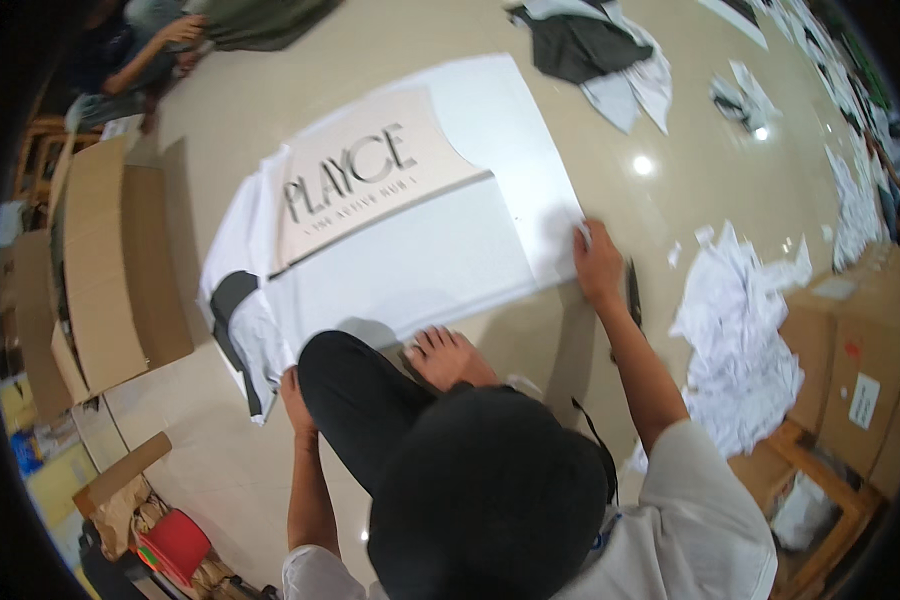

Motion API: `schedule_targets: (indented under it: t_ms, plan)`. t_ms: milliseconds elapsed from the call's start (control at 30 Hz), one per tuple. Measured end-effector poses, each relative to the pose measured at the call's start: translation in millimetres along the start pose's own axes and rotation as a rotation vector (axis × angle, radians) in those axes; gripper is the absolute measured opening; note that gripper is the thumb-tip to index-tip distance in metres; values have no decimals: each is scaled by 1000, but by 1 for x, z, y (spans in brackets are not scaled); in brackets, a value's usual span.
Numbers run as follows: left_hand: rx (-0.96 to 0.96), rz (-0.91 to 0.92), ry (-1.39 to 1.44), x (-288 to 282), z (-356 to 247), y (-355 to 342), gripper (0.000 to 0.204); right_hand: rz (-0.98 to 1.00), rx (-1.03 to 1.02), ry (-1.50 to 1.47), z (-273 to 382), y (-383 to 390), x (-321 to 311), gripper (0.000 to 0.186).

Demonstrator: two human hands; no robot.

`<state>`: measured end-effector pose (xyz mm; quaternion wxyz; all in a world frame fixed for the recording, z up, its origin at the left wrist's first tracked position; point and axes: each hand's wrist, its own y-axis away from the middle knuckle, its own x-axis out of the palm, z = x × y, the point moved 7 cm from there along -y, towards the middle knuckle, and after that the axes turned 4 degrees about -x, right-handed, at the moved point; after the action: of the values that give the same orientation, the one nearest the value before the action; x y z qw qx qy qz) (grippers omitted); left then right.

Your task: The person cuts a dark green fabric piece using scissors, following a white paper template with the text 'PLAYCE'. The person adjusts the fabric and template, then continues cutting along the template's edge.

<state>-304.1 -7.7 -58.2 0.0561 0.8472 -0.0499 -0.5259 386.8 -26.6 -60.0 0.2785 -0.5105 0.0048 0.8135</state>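
1. Head view, work piece: a white cloth (pixel 400 305) lies spread on the glossy floor (pixel 700 200) before the person. It bears a beige panel (pixel 365 170) with dark lettering; a dark strip (pixel 232 300) curves across its left end.
2. Head view, right hand (pixel 597 262): set at the cloth's right edge, fingers bent; whether they pinch the fabric cannot be told. A pull from here alone would probably skew the panel.
3. Head view, left hand (pixel 298 402): near the lower left corner, partly hidden behind the black-clad knee (pixel 345 370); spread or pinching, one cannot tell. Uneven tension between the two hands could deepen the folds at the left end.
4. Head view, bare foot (pixel 450 358): toes at the near edge, contact unclear. Should they bear on the fabric, a tug might stretch or soil it.
5. Head view, slim dark object (pixel 633 290): on the floor just beside the right forearm, its kind uncertain. If sharp, it could nick the arm or snag fabric drawn across it.
6. Head view, crumpled white pile (pixel 735 335): to the right of that forearm. Its similar colour could cause pieces to be mixed up, should the cloth be shifted that way.
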Motion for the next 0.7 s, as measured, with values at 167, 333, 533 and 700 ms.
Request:
schedule_targets:
  t_ms: [167,333,533,700]
  plan:
    - [71,-124,-124,-33,-28,-19,18,-11,13,-56,7,3,-7,30]
    - [6,-404,203,-80,-98,-71,17,-12,-138,10,33,-7,-22,50]
    - [340,-155,309,-1,-263,-126,49,113,-278,84,81,-10,6,85]
    - [412,151,34,115,-366,-105,86,249,-279,106,88,-3,34,92]
